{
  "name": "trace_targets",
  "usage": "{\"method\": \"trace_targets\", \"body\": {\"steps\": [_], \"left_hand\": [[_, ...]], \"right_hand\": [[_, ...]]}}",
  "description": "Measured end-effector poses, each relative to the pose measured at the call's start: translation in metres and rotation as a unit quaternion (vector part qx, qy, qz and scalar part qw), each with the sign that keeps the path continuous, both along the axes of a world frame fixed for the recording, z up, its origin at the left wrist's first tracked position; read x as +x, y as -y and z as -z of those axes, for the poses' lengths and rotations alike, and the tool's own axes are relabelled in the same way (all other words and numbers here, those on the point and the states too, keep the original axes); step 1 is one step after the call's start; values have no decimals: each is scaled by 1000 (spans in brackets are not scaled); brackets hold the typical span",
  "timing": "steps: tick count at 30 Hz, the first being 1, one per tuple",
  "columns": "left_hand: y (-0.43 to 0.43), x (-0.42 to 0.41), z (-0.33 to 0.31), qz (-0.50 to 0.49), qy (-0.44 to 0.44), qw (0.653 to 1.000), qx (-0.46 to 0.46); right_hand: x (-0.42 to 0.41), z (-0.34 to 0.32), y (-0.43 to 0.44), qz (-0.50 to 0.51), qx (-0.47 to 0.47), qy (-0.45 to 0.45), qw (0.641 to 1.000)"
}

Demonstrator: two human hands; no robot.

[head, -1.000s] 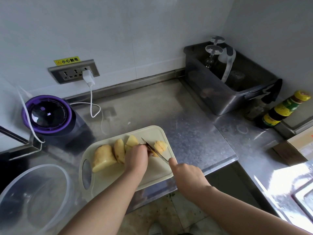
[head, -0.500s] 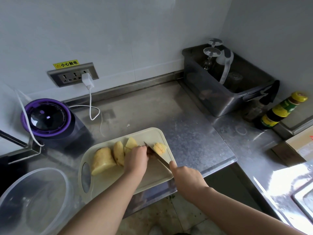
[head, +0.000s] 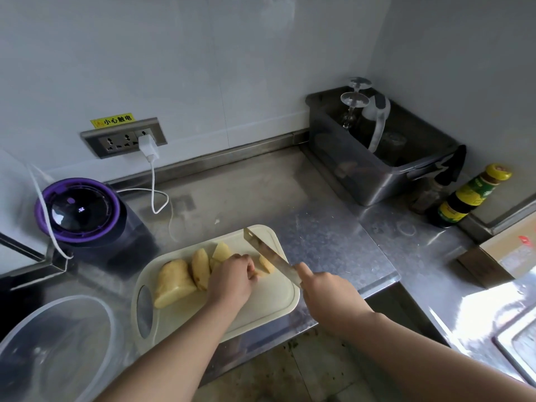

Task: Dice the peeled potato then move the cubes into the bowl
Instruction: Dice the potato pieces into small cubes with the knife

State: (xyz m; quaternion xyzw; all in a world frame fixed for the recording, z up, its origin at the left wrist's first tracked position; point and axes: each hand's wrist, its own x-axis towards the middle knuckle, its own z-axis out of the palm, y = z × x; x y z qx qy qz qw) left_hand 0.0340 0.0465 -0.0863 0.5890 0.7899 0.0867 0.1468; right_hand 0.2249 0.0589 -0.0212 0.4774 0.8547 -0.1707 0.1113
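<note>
Over the board (head: 261, 300), right hand (head: 330, 300) angles knife (head: 265, 250); left hand (head: 232, 278) seemingly pins potato (head: 266, 264).

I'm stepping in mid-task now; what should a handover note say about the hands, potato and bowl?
Left hand grips a piece of the peeled yellow potato on the cream plastic cutting board.
Right hand holds the steel knife, blade angled over the board.
Done: potato cut into rough chunks.
Left: dice them, move cubes into the clear plastic bowl, no potato in it yet.

Purple-rimmed appliance (head: 77, 210), grey bin (head: 374, 175) and sauce bottle (head: 467, 197) on steel counter (head: 261, 192)
</note>
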Motion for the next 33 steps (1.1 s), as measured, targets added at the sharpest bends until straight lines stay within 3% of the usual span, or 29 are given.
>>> {"method": "trace_targets", "body": {"steps": [8,15,18,20,22,26,28,33], "left_hand": [[9,-8,-3,14,14,1000,2],[-5,-2,-10,-45,67,996,29],[-17,-13,-21,-175,169,962,123],[-23,-28,-37,-201,239,929,198],[-27,-41,-57,-97,281,937,185],[-28,-50,-68,166,222,959,-53],[-26,-54,-59,198,169,959,-110],[-23,-75,-31,181,51,976,-106]], "right_hand": [[13,8,-15,13,24,-6,1000],[21,14,-19,-37,85,12,996],[25,8,-21,-70,150,6,986],[29,11,-23,-120,201,-4,972],[28,15,-26,-171,229,-9,958],[8,15,-31,-223,259,-18,939],[-3,16,-32,-235,262,-13,936],[0,9,-36,-256,260,-45,930]]}}
